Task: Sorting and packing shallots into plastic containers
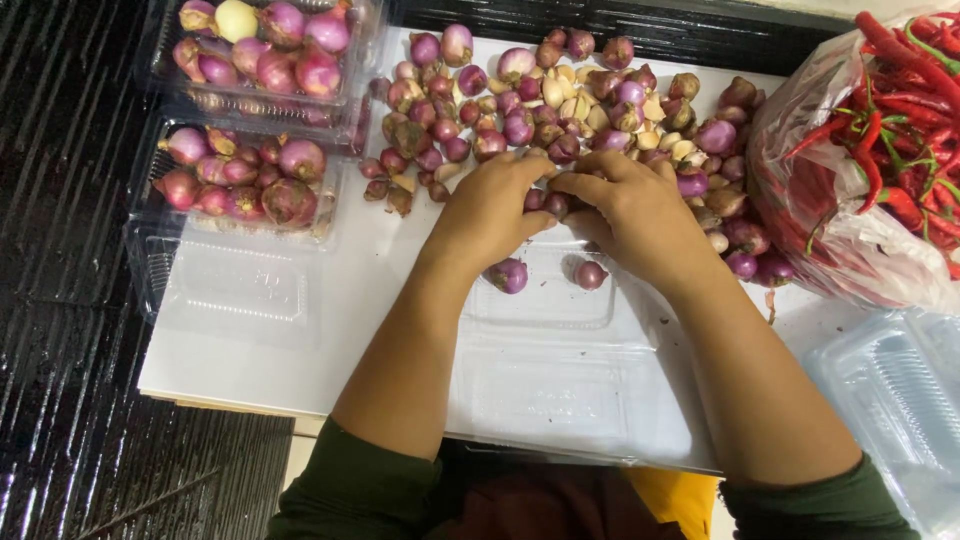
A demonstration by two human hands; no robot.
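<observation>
You have two filled clamshell boxes and two shallots in the open tray.
Count two hands (490,215) (635,215), one bag of red chillies (860,150), and one loose shallot pile (560,100) too many to count.

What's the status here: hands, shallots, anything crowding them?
Left hand and right hand together, fingers closed on shallots at the pile edge. Two shallots lie in the open clear container. Chili bag beside the right hand.
</observation>
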